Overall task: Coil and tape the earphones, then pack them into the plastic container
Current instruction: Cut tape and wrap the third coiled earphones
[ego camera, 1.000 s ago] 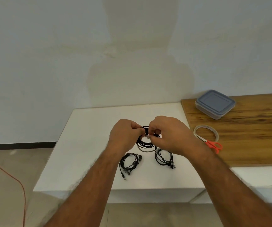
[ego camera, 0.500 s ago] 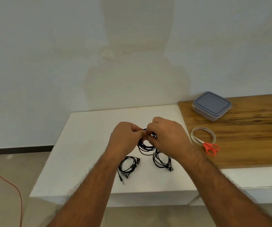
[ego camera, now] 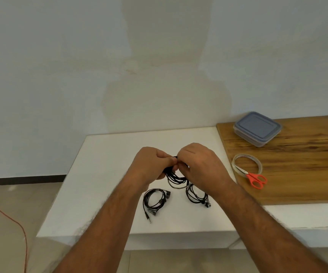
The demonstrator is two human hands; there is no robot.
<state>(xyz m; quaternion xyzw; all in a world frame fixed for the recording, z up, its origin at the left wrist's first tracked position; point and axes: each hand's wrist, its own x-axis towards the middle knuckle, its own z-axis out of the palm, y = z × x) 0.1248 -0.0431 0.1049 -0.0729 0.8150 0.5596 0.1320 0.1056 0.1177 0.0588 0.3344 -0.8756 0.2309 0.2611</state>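
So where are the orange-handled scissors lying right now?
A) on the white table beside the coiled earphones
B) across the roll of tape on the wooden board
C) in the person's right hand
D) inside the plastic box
B: the scissors lie on the wooden board, blades across the tape roll.

Hands point(ego camera: 179, 164) drawn closer together — held earphone coil point(ego camera: 176, 178) squeezed narrower.

Black earphone coil point(ego camera: 176, 179) held above white table; two coils point(ego camera: 155, 200) lying below; lidded plastic container point(ego camera: 257, 128) far right.
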